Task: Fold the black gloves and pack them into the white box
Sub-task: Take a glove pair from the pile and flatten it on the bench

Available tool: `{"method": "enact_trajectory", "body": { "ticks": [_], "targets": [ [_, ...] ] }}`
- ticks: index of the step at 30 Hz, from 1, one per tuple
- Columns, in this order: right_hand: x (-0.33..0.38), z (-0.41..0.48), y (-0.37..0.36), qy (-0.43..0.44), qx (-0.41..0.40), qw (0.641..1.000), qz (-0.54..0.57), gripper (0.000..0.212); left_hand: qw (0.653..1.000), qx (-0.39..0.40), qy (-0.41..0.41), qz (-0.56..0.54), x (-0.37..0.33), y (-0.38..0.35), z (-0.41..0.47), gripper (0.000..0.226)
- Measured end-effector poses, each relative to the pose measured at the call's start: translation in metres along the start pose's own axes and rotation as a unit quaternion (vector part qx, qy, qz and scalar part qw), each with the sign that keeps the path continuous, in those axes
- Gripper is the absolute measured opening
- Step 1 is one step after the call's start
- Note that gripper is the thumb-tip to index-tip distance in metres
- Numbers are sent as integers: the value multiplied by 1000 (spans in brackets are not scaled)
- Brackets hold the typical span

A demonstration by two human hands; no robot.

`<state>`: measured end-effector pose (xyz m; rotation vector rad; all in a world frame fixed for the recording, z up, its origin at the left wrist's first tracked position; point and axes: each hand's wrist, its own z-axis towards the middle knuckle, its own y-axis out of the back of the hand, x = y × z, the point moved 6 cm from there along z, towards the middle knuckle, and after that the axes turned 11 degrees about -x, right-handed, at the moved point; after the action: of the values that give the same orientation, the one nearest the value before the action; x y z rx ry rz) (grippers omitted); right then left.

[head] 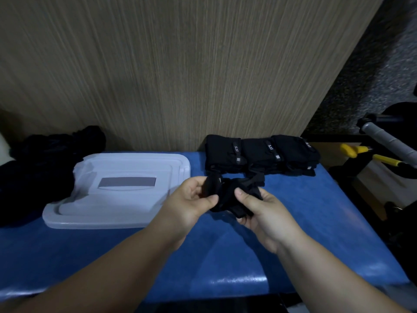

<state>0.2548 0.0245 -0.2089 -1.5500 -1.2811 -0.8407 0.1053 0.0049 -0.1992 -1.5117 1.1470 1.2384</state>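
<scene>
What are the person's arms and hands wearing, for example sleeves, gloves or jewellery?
Nothing visible. Both forearms are bare up to the frame edge, with no sleeve in view. The left hand and the right hand wear no gloves, and no ring, watch or bracelet shows.

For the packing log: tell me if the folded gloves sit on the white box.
No, the folded gloves lie on the blue table, right of the white box, apart from it.

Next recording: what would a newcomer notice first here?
Mid-frame, the left hand and right hand grip one black glove above the blue table. Behind them on the right lies a row of folded gloves; on the left sits the white box lid, beside a loose black pile.
</scene>
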Motion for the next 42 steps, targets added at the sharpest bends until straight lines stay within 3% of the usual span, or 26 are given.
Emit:
{"method": "enact_trajectory", "body": {
  "ticks": [4, 8, 12, 18, 22, 31, 34, 36, 42],
  "targets": [
    [0, -1, -1, -15, 15, 998, 51, 29, 994, -47, 27, 92, 6, 4, 3, 15],
    [-2, -4, -5, -40, 25, 996, 76, 29, 995, -46, 77, 36, 10, 2, 1, 11],
    [0, -5, -7, -47, 32, 995, 84, 26, 996, -62, 52, -34, 7, 8, 5, 9],
    [-2, 0, 0, -69, -8, 993, 99, 16, 991, -50, 39, -121, -3, 7, 9, 25],
    [0, 3, 6, -61, -39, 993, 98, 5, 997, -29, 26, -73, -1, 5, 8, 26],
    [-4, 5, 8, -104, -50, 987, 116, 10, 1000, -11, 17, -23, 2, 3, 5, 16],
    [-4, 3, 7, -123, -51, 981, 140, 16, 999, 24, 9, 20, 7, -2, 1, 39],
    [-4, 1, 5, -132, -42, 979, 151, 20, 997, 6, 8, 81, 13, -1, 1, 48],
    [-7, -5, -2, -142, -4, 982, 125, 25, 996, -71, 0, 54, 10, 7, 7, 9]
  ]
}}
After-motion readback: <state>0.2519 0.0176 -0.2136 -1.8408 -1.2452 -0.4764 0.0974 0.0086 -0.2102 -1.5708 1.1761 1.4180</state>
